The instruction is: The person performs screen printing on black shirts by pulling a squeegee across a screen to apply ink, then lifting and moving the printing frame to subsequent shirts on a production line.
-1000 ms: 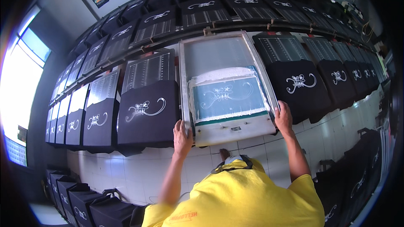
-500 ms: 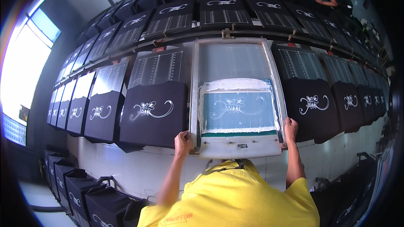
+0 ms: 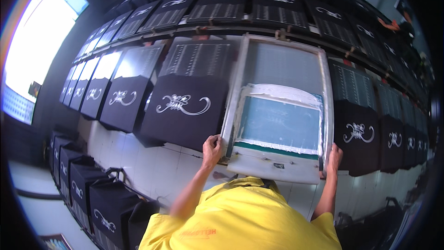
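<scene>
A screen-printing frame (image 3: 329, 106) with a blue mesh (image 3: 280, 121) lies in front of me, bordered by smears of white ink (image 3: 284, 91). The design in the mesh shows only faintly. My left hand (image 3: 212, 152) is closed around the near left side of the frame. At its near right side, my right hand (image 3: 333, 158) grips the other edge. A pale plate (image 3: 273, 167) with small bolts spans the frame's near end. What lies under the frame is hidden. Just left of it sits a black shirt (image 3: 185, 106) with a white swirl print.
Boards with printed black shirts (image 3: 358, 132) run in rows to both sides and beyond a metal rail (image 3: 219, 32). More draped shirts (image 3: 111, 210) stand behind me at lower left. Another person's arm (image 3: 391, 25) shows at far right. A bright window (image 3: 41, 51) is at left.
The whole view has shifted and turned, so the frame appears farther right and slightly tilted. The design in the mesh looks fainter. Both hands keep their hold on the frame.
</scene>
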`<act>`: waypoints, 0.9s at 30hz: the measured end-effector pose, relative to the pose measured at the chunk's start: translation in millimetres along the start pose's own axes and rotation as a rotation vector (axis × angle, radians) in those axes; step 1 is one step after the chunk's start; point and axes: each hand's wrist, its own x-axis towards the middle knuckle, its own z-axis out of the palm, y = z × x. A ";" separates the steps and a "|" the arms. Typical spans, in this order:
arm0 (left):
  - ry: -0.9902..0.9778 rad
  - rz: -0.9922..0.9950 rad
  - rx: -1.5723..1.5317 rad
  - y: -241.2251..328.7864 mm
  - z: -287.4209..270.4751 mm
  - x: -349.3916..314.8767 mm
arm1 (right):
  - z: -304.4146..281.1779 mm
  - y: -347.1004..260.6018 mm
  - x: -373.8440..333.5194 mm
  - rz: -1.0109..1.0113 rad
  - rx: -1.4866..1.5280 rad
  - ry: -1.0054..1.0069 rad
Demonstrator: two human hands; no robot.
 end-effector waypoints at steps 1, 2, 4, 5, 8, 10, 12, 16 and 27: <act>-0.006 0.010 0.006 1.3 -3.4 -0.8 | -1.8 8.0 -1.0 -0.012 0.025 0.032; -0.011 0.020 0.013 2.0 -8.8 -1.0 | -1.1 14.8 -2.4 -0.024 0.050 0.063; 0.010 0.064 0.039 0.2 -22.3 -1.1 | 4.3 7.0 -15.6 -0.002 0.069 0.105; 0.018 0.073 0.043 -1.8 -31.2 -0.7 | 8.0 0.4 -22.9 -0.008 0.096 0.095; 0.043 0.114 0.031 1.8 -63.9 5.7 | 21.9 -2.2 -41.9 -0.020 0.196 0.069; 0.061 0.080 -0.043 -10.9 -93.1 15.9 | 44.9 -40.6 -74.8 0.019 0.195 0.025; 0.083 0.095 -0.078 -27.0 -125.0 29.3 | 78.7 -63.7 -103.2 -0.005 0.098 0.171; 0.116 0.095 -0.098 -52.5 -198.5 59.8 | 133.5 -94.8 -158.3 -0.008 0.107 0.048; 0.153 0.084 0.050 -105.2 -362.6 131.2 | 285.8 -150.5 -267.0 -0.014 0.061 0.001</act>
